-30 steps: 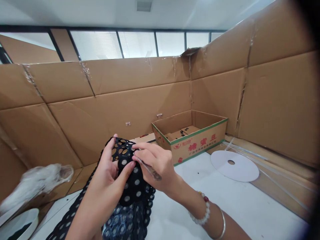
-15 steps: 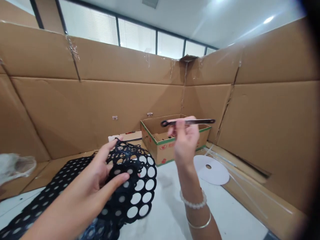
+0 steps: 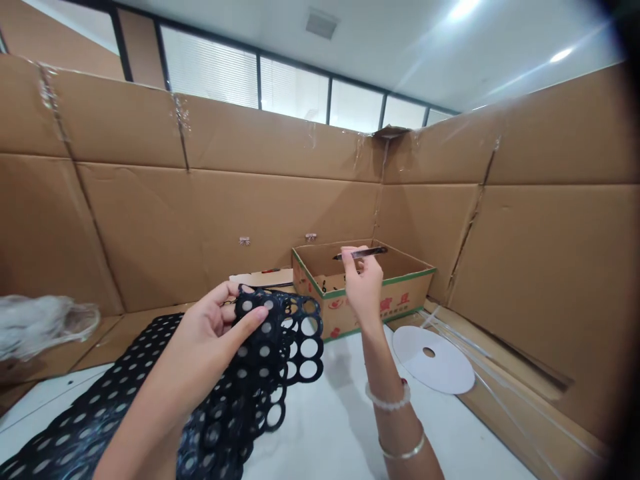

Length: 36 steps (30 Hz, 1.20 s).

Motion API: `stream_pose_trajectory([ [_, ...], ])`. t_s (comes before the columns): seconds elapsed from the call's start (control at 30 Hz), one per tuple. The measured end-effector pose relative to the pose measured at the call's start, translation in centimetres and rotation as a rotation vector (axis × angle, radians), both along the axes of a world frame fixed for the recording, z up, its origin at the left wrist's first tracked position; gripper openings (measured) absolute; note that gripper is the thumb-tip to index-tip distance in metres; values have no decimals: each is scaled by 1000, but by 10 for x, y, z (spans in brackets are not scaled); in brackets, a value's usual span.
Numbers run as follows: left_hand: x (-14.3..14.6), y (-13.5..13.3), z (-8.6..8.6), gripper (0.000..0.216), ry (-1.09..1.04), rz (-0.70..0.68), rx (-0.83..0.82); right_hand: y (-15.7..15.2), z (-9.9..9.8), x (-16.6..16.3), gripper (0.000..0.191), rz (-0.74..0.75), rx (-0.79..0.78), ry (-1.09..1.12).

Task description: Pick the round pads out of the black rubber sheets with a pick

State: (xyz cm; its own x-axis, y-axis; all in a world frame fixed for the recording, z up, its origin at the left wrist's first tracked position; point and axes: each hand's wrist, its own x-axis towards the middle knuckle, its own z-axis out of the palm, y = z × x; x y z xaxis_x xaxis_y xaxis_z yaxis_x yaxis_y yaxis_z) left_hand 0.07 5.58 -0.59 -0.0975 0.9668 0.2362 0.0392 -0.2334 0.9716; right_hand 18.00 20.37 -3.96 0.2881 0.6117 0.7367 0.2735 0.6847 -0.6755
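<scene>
My left hand (image 3: 213, 330) grips the raised end of a black sheet full of round holes (image 3: 260, 373), thumb on top and fingers behind it. The sheet trails down to the left across the white table (image 3: 340, 433). My right hand (image 3: 363, 283) is stretched out over the open cardboard box (image 3: 400, 290), fingers pinched on a thin dark rod-like tool (image 3: 361, 253) held level above the box. Beaded and metal bracelets circle my right wrist.
A white disc with a centre hole (image 3: 434, 360) lies on the table right of the box. Tall cardboard walls (image 3: 150, 200) surround the table on three sides. A crumpled clear plastic bag (image 3: 40, 320) sits at the far left.
My right hand left the sheet with the thin tool and reached out over the box. The left hand kept hold of the sheet, which has unfolded somewhat. The camera tilted upward.
</scene>
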Motion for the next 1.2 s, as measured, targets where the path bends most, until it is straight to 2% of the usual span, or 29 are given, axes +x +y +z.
stream_pose_trajectory([
  [0.07,1,3,-3,31,-54,-31,8,-37,11,-7,24,112,87,-2],
  [0.17,-1,4,-7,41,-43,-114,8,-82,20,-18,9,474,280,-12],
  [0.23,-2,2,-8,49,5,-130,24,-95,20,-26,5,605,351,-51],
  [0.3,-3,1,-8,54,45,-103,39,-95,17,-32,6,647,408,-90],
  [0.47,-6,0,-10,58,52,-54,33,-84,11,-39,7,638,471,-124],
  [0.67,-10,-2,-10,61,96,-37,36,-85,10,-42,13,593,566,-127],
  [0.9,8,-8,-8,62,49,-43,114,-83,1,-49,21,334,747,-246],
  [1.03,20,-12,-11,52,224,15,230,-86,1,-49,23,222,801,-225],
  [1.1,23,-13,-12,48,353,49,315,-87,3,-46,24,185,765,-222],
  [1.2,26,-13,-12,47,488,85,372,-86,8,-37,22,222,677,-253],
])
